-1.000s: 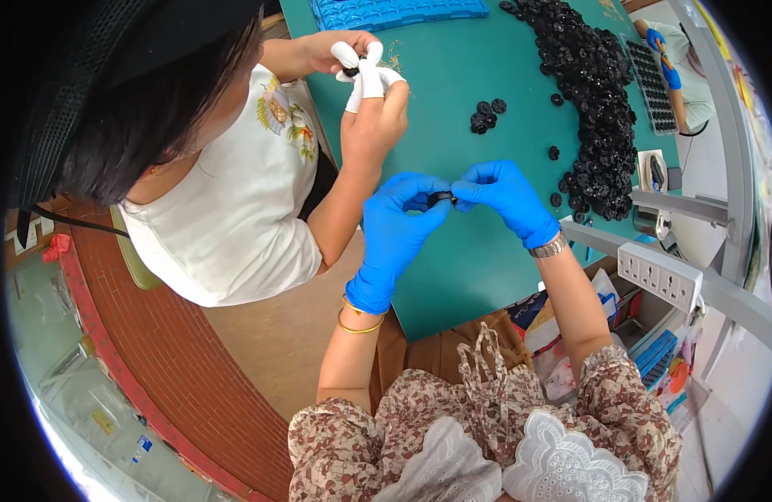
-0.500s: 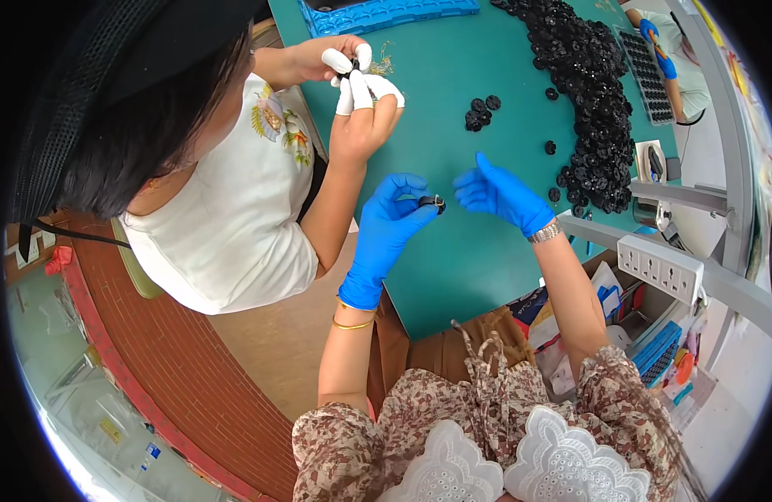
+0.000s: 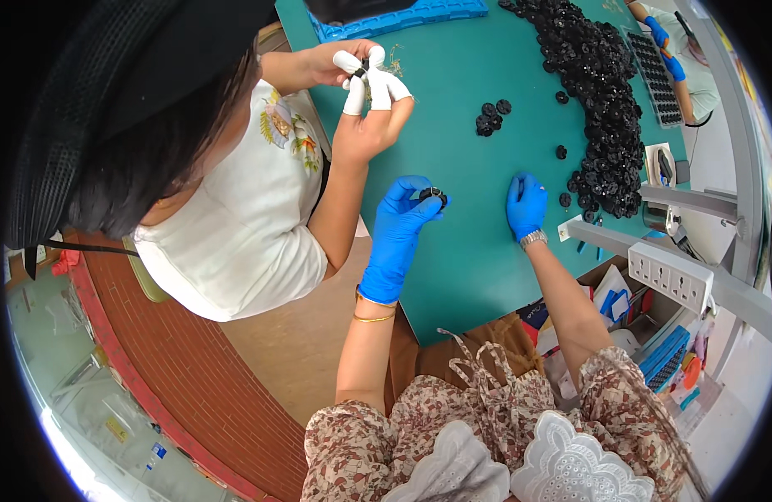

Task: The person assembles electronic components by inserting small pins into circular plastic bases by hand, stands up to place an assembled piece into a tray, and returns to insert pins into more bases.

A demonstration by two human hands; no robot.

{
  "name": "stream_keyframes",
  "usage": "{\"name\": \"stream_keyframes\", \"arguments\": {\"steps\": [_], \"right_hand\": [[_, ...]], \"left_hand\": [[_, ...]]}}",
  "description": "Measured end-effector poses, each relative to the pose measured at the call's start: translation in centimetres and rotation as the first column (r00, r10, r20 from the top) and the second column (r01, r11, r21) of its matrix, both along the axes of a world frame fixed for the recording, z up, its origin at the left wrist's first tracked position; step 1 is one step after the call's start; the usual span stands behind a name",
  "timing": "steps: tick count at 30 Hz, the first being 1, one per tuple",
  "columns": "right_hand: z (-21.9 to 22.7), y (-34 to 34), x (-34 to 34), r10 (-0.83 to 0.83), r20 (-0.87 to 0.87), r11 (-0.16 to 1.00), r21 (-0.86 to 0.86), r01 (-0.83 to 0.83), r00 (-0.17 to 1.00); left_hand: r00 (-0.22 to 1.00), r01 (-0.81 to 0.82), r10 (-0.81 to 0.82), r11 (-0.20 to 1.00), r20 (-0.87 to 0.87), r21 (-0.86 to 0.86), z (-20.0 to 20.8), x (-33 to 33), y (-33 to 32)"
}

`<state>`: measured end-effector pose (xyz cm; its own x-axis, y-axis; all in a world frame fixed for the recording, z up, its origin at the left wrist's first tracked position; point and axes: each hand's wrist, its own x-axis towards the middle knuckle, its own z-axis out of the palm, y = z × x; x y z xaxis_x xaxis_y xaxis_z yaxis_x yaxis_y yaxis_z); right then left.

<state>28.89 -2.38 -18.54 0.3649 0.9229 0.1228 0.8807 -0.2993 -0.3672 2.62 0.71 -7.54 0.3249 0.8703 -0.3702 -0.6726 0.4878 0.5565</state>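
Note:
My left hand [image 3: 400, 213], in a blue glove, pinches a small round black part [image 3: 433, 197] with a thin pale metal strip or wire on it. It is held up above the green table [image 3: 461, 276]. My right hand [image 3: 528, 206], also gloved in blue, is low over the table to the right, fingers drawn together and curled downward. Whatever may be in those fingers is hidden. Beyond my hands lies a small cluster of round black parts [image 3: 490, 120]. Closer to my right hand are single black parts [image 3: 562, 151] at the edge of a big heap [image 3: 599, 100].
At the left a co-worker in white finger covers [image 3: 373, 79] handles a small black part. A blue tray [image 3: 403, 18] lies at the far edge. Another person's blue-gloved hands [image 3: 666, 50] are near a filled tray [image 3: 649, 79]. A metal frame bar with a power strip [image 3: 670, 276] borders the right side.
My right hand has moved away from the left hand, to the right and down toward the table, and its spread fingers have curled in. The left hand still pinches the black part, now turned.

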Motion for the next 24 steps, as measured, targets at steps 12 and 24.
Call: {"name": "stream_keyframes", "arguments": {"steps": [12, 24], "right_hand": [[0.1, -0.1, -0.2, 0.0, 0.047, 1.0, -0.015, 0.0, 0.999], [0.4, 0.1, -0.5, 0.002, 0.071, 1.0, 0.02, -0.003, 0.997]], "left_hand": [[0.996, -0.053, 0.057, 0.997, -0.071, 0.057, -1.2, 2.0, -0.5], [0.998, -0.041, 0.042, 0.999, -0.055, 0.021, -1.2, 2.2, -1.8]]}}
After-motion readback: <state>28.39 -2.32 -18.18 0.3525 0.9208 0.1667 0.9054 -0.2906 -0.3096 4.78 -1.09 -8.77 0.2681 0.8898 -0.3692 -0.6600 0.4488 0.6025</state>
